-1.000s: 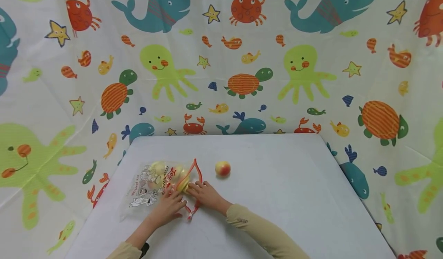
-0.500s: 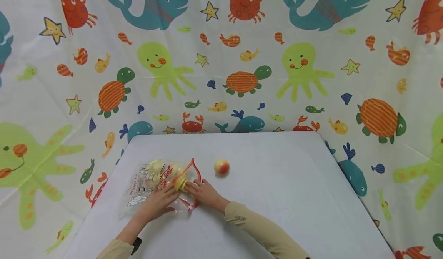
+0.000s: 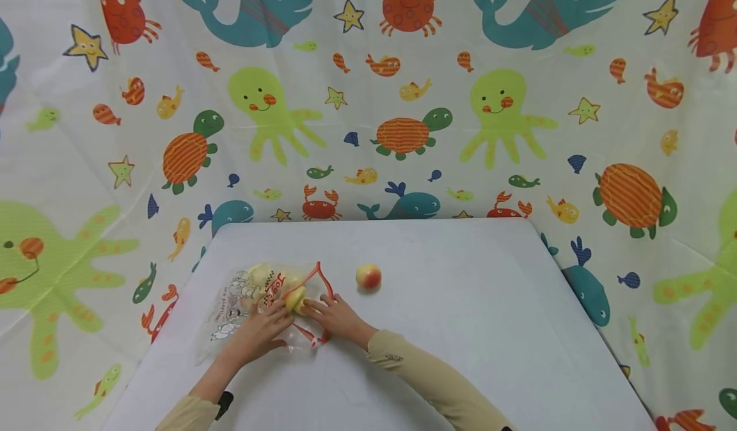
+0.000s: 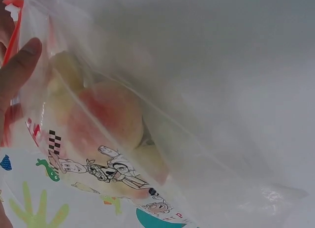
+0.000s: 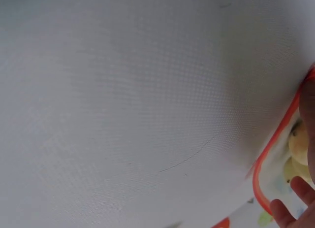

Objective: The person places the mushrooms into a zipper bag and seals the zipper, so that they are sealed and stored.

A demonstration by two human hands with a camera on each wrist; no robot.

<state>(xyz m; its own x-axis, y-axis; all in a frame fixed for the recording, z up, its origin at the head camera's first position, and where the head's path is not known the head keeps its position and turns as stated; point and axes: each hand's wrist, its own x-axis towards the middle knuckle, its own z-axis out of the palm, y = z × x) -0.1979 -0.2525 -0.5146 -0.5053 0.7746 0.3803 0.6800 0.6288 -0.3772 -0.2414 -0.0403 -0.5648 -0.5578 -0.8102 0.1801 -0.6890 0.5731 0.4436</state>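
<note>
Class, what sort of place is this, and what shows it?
Probably an indoor play or work space: white sheeting printed with colourful sea creatures hangs behind a flat white table bearing a clear, red-edged plastic bag.

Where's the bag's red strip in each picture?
Head: the red strip is left of the middle, at the right end of the bag.
Left wrist: the red strip is at the upper left edge.
Right wrist: the red strip is on the right side, curving down.
Shared landmark: fruit inside the bag.
</note>
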